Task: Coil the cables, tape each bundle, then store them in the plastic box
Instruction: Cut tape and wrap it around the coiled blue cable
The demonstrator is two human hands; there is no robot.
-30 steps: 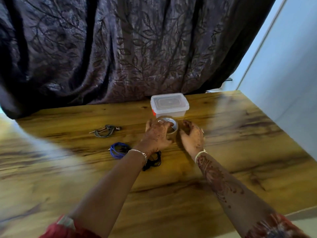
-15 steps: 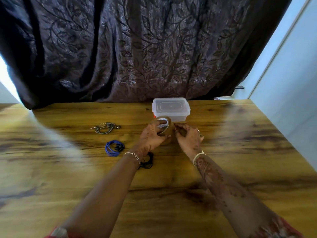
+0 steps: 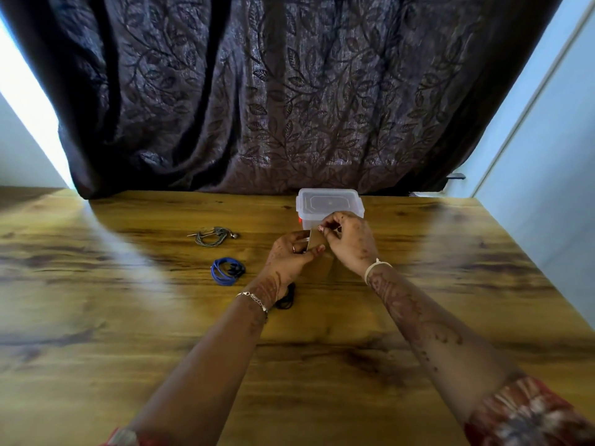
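Head view, tape: the tape [image 3: 315,242] is held on edge above the surface [image 3: 418,317], just in front of the box [image 3: 328,204].
Left hand: the left hand [image 3: 289,257] has fingers and thumb curled round the roll, steadying it.
Right hand: the right hand [image 3: 351,241] has its fingertips [image 3: 323,229] pinched together at the roll's upper rim, likely on the free end. Whether the end is lifted cannot be told.
Tape handling: probably a light, stiff ring. Best gripped by its sides or core, since the loose end is sticky and will cling to skin.
Cables: the grey cable [image 3: 214,235], blue cable [image 3: 227,271] and black cable [image 3: 286,299] lie coiled on the surface left of the hands, well apart from the box. The black one is partly hidden by the left wrist, and no tape can be seen on any of them.
Cable handling: light, limp and probably springy, so loops may open. Pinch across all strands of a coil, not one loop.
Box: clear plastic with the lid on, likely light and slick, and it may slide when opened. Hold the body down and lift at the lid edge.
Behind: a dark curtain [image 3: 289,91] hangs at the far edge.
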